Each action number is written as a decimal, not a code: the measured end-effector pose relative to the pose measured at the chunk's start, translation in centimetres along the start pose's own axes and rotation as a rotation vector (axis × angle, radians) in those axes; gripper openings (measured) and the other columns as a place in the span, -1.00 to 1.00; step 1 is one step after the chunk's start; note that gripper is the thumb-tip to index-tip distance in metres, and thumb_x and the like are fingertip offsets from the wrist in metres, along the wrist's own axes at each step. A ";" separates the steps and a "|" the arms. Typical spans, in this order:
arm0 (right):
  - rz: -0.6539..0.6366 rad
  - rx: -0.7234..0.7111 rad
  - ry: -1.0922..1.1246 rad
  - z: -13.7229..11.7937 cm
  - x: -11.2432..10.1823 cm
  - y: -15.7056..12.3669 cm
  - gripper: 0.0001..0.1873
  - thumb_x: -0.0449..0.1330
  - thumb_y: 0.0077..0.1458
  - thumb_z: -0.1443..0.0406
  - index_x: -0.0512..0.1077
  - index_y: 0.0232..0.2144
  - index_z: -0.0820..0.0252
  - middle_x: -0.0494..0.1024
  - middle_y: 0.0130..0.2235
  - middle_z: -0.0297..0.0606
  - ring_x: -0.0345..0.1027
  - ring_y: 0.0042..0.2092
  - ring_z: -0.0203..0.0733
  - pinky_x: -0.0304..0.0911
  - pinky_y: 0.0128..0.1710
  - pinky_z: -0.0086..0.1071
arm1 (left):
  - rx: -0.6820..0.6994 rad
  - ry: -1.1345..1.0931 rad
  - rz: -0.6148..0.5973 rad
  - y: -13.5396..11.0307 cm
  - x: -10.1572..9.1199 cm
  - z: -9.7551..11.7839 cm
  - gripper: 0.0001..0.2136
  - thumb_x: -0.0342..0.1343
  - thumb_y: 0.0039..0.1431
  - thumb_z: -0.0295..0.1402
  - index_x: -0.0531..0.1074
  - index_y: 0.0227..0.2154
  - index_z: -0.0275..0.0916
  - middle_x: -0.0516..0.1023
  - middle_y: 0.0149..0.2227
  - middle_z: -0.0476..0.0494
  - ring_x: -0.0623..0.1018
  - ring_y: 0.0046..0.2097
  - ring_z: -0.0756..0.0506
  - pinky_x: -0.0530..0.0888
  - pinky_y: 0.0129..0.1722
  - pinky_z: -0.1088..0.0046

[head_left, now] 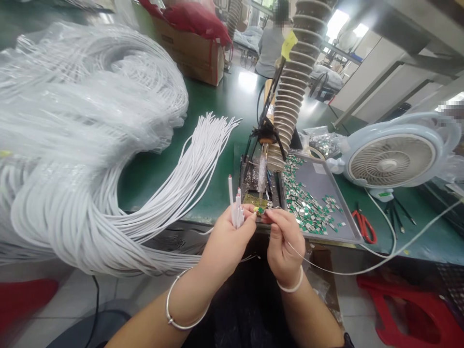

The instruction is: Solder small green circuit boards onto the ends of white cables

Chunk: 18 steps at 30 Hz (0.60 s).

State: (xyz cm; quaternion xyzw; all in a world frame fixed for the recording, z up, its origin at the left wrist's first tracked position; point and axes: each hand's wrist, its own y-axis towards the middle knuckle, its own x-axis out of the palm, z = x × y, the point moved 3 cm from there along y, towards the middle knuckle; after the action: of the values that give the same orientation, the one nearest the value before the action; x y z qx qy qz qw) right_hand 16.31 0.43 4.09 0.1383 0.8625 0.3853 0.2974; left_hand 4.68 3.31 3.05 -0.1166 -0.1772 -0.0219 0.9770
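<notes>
My left hand [232, 237] is closed around several white cables [239, 216], whose cut ends stick up above the fingers. At its fingertips is a small green connector board [260, 210]. My right hand [286, 237] pinches a thin silvery wire [319, 265] that looks like solder wire; it trails out below the hand to the right. Both hands' fingertips nearly meet just below a soldering iron [261, 174], fixed tip-down in a stand. Whether the iron's tip touches the board I cannot tell.
Loose white cables [188, 174] and a large plastic-wrapped cable coil [90, 111] fill the left. A grey tray [340, 212] of small green-and-metal connectors lies right. Beyond are red-handled cutters [364, 227], a fan [393, 159] and a ribbed duct [295, 82]. Another person [270, 48] sits behind.
</notes>
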 end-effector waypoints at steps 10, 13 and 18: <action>-0.140 -0.010 -0.161 0.7 -0.1 -0.5 -0.88 0.07 0.12 0.43 0.36 -0.30 0.16 0.43 -0.38 -0.26 0.34 -0.33 -0.20 0.32 -0.34 -0.30 | 0.080 0.114 -0.108 -0.5 -0.4 -0.7 -0.94 0.07 0.00 -0.40 0.30 -0.52 -0.22 0.32 -0.47 0.00 0.34 -0.38 -0.02 0.32 -0.31 0.44; -0.094 -0.096 -0.182 1.0 -0.3 -0.7 -0.90 0.10 0.10 0.43 0.36 -0.32 0.18 0.43 -0.39 -0.25 0.34 -0.35 -0.20 0.30 -0.32 -0.31 | 0.064 0.158 -0.114 -0.4 -0.4 -0.7 -0.94 0.07 -0.03 -0.41 0.30 -0.54 -0.23 0.31 -0.50 -0.01 0.31 -0.40 -0.03 0.29 -0.35 0.43; 0.001 -0.226 -0.207 1.5 0.0 -1.0 -0.89 0.14 0.06 0.44 0.40 -0.30 0.24 0.47 -0.34 -0.15 0.39 -0.31 -0.15 0.31 -0.28 -0.27 | 0.039 0.176 -0.144 -0.2 -0.6 -0.6 -0.94 0.10 -0.09 -0.42 0.33 -0.58 -0.25 0.32 -0.53 0.00 0.30 -0.44 0.00 0.28 -0.39 0.44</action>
State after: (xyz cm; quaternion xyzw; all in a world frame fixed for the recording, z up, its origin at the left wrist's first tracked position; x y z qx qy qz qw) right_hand 17.26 0.62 2.57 0.1432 0.7783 0.4638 0.3983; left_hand 4.36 3.00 2.32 -0.0824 -0.0989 -0.0988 0.9867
